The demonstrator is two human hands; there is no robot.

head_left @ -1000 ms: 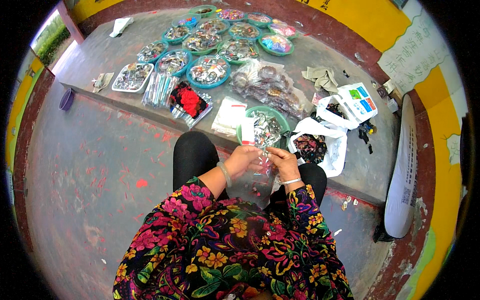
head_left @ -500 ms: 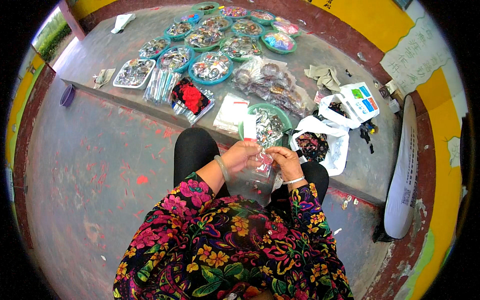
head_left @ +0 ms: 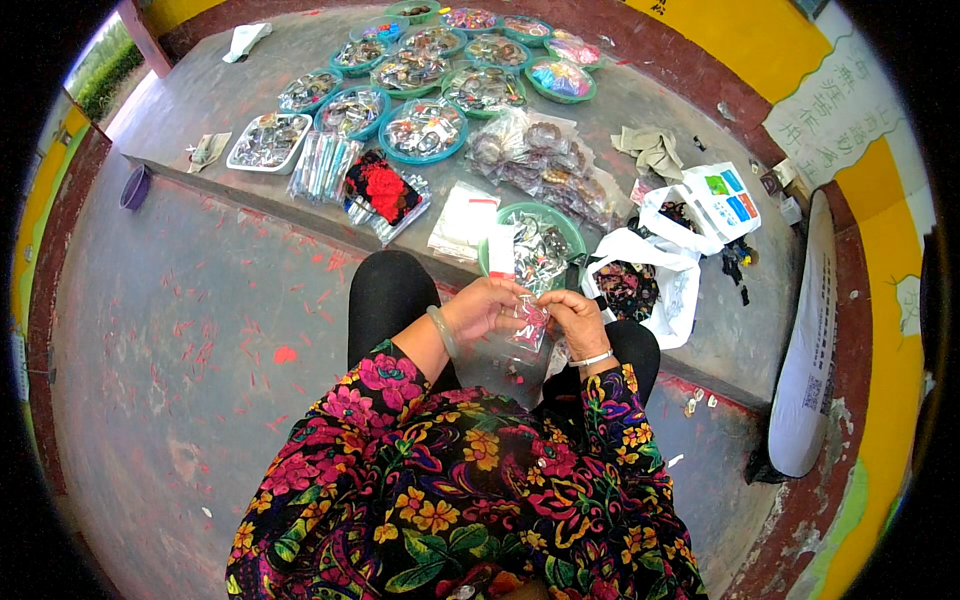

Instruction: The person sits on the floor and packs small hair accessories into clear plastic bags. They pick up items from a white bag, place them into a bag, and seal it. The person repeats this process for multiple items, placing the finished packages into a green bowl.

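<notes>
Over my lap, both hands meet at a small clear plastic bag (head_left: 528, 328) with red and white inside; its contents are too small to name. My left hand (head_left: 484, 310), with a pale bangle at the wrist, pinches its upper left side. The fingers of my right hand (head_left: 577, 322), a silvery bracelet below it, close on its upper right edge. Just beyond my left fingers, a white strip with a red end (head_left: 501, 250) overlaps a green basin (head_left: 577, 234) of small silvery packets. Whether I hold that strip, I cannot tell.
On the raised ledge stand several basins (head_left: 425, 160) of packaged goods, a white tray (head_left: 232, 160), and heaped clear bags (head_left: 550, 165). White papers (head_left: 465, 218) lie left of the green basin. White plastic bags (head_left: 680, 305) with dark contents sit at right. A step edge (head_left: 300, 232) crosses the floor.
The clear bag hangs slightly further right and shows more of its red and white inside. My right hand has shifted slightly to the right; both hands keep their pinch.
</notes>
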